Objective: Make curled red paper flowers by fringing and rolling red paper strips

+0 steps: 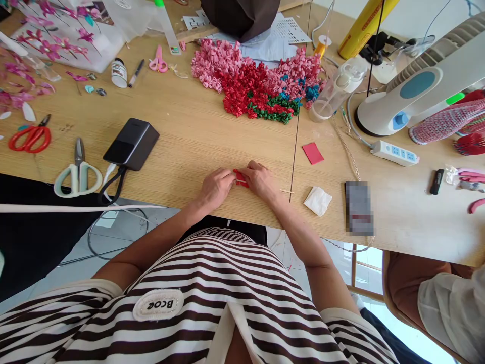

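Observation:
Near the table's front edge, a small piece of red material [242, 183] lies between my two hands, with a thin pale strip across it. The fingers of my left hand [217, 188] are closed on its left end. My right hand [261, 181] has its fingers curled over the right end. Fingertips partly cover the piece, so its full shape is hidden. Right of my hands lie a flat red square [312, 153], a folded white tissue [318, 200] and a thin wooden stick [287, 191].
Pink, red and green flower clusters [257, 86] are heaped at the back. To the left are a black power bank [131, 144], pale-handled scissors [78, 174] and red scissors [31, 138]. On the right stand a clear bottle [333, 93], a fan [409, 86] and a power strip [395, 152].

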{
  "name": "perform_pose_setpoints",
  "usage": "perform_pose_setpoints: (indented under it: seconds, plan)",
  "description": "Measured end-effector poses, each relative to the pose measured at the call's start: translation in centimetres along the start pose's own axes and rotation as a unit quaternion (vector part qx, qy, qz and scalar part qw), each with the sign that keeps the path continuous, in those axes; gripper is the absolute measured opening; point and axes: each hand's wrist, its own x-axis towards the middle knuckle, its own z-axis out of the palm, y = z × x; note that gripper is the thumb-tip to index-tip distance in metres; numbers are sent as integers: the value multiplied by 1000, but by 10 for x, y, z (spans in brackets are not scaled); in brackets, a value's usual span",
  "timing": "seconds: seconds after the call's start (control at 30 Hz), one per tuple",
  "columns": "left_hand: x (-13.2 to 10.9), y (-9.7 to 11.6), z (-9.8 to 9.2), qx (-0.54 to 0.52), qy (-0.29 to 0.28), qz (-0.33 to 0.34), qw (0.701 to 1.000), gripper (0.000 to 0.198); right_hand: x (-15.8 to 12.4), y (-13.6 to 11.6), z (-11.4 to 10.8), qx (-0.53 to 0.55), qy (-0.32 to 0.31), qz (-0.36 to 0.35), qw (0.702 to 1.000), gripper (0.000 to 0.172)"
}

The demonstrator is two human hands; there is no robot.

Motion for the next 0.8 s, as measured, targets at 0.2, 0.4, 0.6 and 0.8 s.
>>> perform_pose_setpoints:
  seconds: [0.2, 0.4, 0.6, 0.8]
  plan:
    - [0, 1, -2, 5, -6, -3, 1000, 23, -1, -3, 1, -4, -9, 15, 1000, 40]
    - [5, 2, -10, 14, -36, -9, 999, 22, -2, -5, -3, -8, -19, 17, 1000, 41]
    - [11, -2, -14, -5, -73, -26, 997, 22, 0, -8, -6, -3, -31, 38, 999, 42]
    - [13, -4, -16, -13, -96, -42, 994, 21, 4, -6, -12, 19, -37, 38, 998, 38]
